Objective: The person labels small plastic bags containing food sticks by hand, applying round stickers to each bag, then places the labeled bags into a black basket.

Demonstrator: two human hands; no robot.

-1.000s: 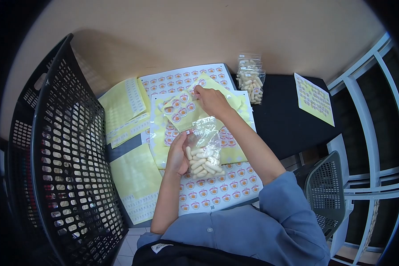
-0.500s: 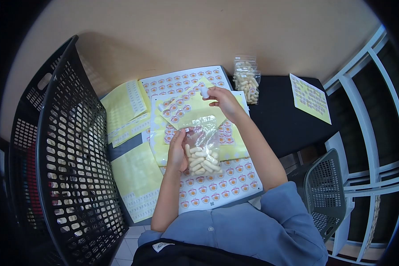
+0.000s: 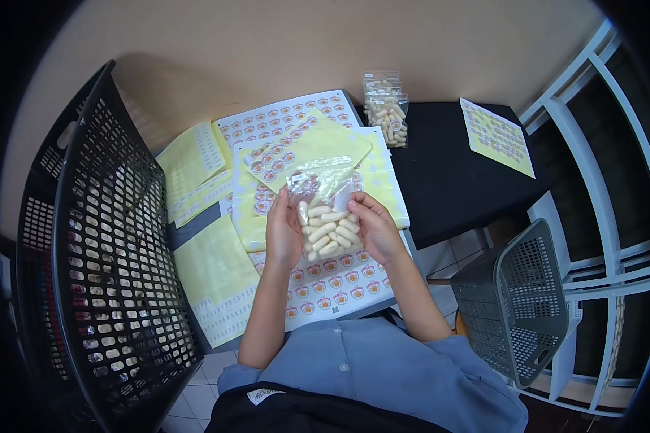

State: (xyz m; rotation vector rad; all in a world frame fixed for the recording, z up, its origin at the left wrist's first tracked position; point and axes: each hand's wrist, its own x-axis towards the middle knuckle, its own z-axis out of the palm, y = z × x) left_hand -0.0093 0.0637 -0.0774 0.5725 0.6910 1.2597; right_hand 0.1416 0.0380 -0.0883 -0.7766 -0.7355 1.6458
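A clear zip bag (image 3: 330, 232), filled with pale finger-shaped pieces, is held upright over the sticker sheets. My left hand (image 3: 284, 232) is closed on its left edge. At the right edge is my right hand (image 3: 377, 226), its thumb and fingertips at a whitish sticker (image 3: 344, 203) against the bag's front. Whether the sticker is stuck down cannot be told. A small white label (image 3: 295, 177) shows near the bag's upper left. Behind the bag lies a yellow backing sheet (image 3: 334, 148) with round orange-and-pink stickers left along one side.
Similar filled bags (image 3: 387, 119) stand by the wall on a black-covered table (image 3: 440, 180). A partly used sticker sheet (image 3: 500, 137) lies at its right. Yellow label sheets (image 3: 213, 270) are at left beside a tall black basket (image 3: 126, 238). A grey basket (image 3: 513, 307) stands low right.
My right hand has come down from above the yellow sheet to the bag's right edge, bringing the whitish sticker. My left hand still holds the bag. The view has shifted slightly.
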